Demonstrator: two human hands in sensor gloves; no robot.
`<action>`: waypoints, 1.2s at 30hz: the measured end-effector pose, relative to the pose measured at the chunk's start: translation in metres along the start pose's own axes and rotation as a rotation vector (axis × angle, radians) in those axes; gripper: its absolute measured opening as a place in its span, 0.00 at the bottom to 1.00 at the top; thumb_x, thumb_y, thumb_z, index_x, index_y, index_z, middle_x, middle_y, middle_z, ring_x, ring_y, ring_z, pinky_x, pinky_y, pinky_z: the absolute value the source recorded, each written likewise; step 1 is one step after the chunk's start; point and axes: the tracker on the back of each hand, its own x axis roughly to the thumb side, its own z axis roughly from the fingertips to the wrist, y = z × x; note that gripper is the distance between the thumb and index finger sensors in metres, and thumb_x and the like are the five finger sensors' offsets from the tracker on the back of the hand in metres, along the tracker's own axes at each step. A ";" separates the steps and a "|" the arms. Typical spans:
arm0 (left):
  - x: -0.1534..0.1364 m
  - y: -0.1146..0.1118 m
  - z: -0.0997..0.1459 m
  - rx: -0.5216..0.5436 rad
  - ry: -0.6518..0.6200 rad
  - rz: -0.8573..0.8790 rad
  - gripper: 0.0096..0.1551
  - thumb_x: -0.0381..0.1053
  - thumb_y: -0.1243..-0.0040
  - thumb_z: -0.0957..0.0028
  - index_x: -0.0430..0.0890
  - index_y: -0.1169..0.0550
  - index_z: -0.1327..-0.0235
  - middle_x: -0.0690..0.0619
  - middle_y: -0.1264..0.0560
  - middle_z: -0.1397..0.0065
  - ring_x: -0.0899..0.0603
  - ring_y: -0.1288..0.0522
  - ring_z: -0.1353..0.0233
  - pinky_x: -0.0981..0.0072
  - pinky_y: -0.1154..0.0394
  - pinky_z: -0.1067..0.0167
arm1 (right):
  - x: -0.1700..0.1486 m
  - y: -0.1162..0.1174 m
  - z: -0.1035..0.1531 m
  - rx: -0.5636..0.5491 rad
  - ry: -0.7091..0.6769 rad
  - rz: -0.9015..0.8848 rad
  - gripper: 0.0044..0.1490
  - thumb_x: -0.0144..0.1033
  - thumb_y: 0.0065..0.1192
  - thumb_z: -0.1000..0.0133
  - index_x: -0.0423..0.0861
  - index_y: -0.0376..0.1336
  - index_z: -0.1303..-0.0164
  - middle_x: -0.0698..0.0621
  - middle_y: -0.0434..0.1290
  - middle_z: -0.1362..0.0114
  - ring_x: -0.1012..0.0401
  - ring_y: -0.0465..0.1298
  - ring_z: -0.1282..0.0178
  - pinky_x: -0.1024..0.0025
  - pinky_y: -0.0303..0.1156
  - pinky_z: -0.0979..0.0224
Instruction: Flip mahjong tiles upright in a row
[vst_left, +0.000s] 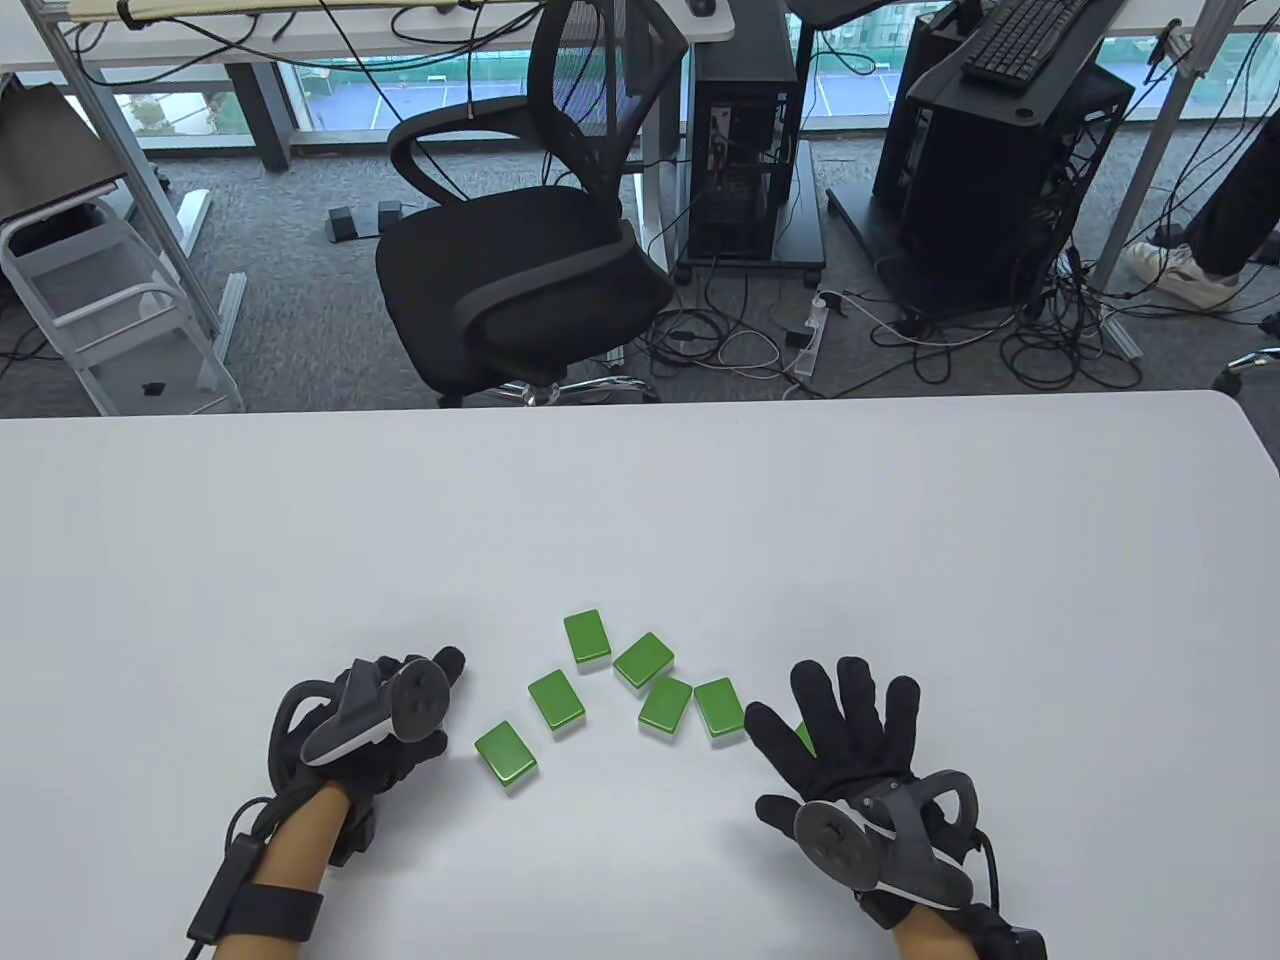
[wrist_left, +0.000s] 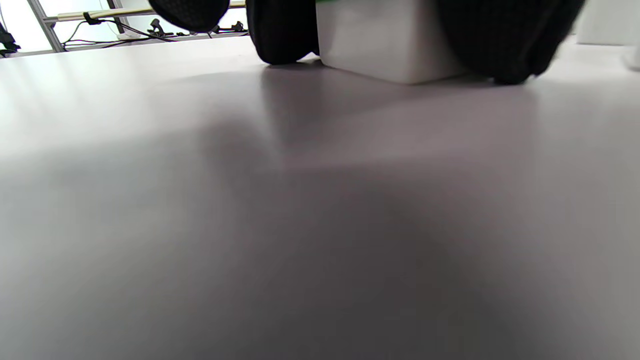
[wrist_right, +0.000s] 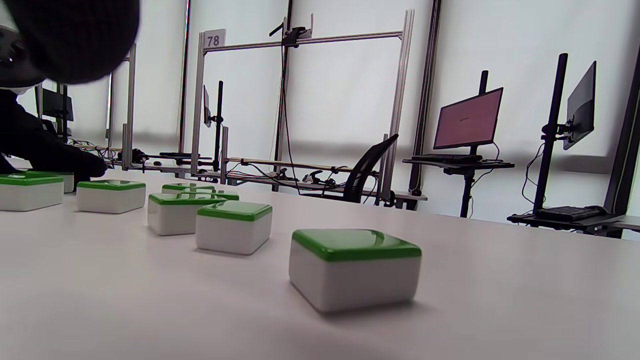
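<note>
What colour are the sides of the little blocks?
White, under green tops; the nearest tile shows it best in the right wrist view.

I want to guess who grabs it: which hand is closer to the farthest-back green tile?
Left. The left hand sits nearer the farthest-back tile; the right hand is farther off, lower right.

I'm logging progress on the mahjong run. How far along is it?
Nothing looks done: the green-backed tiles lie flat and scattered on the table, none upright in a row. In hand: the left hand has fingers around one tile, still flat. The right hand hovers spread open. All the standing and lining up remains.
</note>
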 end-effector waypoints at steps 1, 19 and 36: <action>0.001 0.002 0.001 -0.007 -0.013 0.010 0.51 0.62 0.36 0.64 0.64 0.47 0.28 0.59 0.34 0.21 0.44 0.32 0.21 0.39 0.37 0.24 | 0.001 0.000 0.000 0.000 -0.003 0.001 0.60 0.63 0.58 0.53 0.69 0.23 0.31 0.51 0.18 0.19 0.43 0.19 0.24 0.30 0.25 0.26; 0.021 -0.006 0.063 0.015 -0.282 -0.063 0.56 0.63 0.33 0.68 0.61 0.49 0.27 0.58 0.32 0.22 0.44 0.29 0.22 0.38 0.34 0.26 | 0.007 -0.001 0.000 0.004 -0.032 0.011 0.60 0.63 0.57 0.53 0.69 0.22 0.31 0.51 0.18 0.19 0.43 0.19 0.24 0.31 0.24 0.26; 0.045 0.017 0.055 -0.029 -0.239 -0.139 0.62 0.72 0.37 0.70 0.58 0.53 0.26 0.54 0.39 0.17 0.41 0.33 0.19 0.36 0.35 0.26 | 0.009 -0.001 -0.001 0.012 -0.039 0.014 0.59 0.63 0.57 0.53 0.69 0.22 0.31 0.52 0.17 0.19 0.43 0.19 0.24 0.31 0.24 0.26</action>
